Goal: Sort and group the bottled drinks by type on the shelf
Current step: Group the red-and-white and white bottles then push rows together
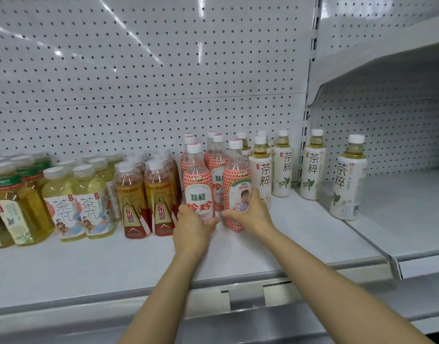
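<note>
Lychee bottles (198, 184) stand upright, caps up, between both hands (192, 225).

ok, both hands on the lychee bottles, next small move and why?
Probably turn the bottle in the right hand so its front label faces out. That right lychee bottle shows a photo panel, while the left lychee bottle at the left hand shows its name; they already stand together.
</note>
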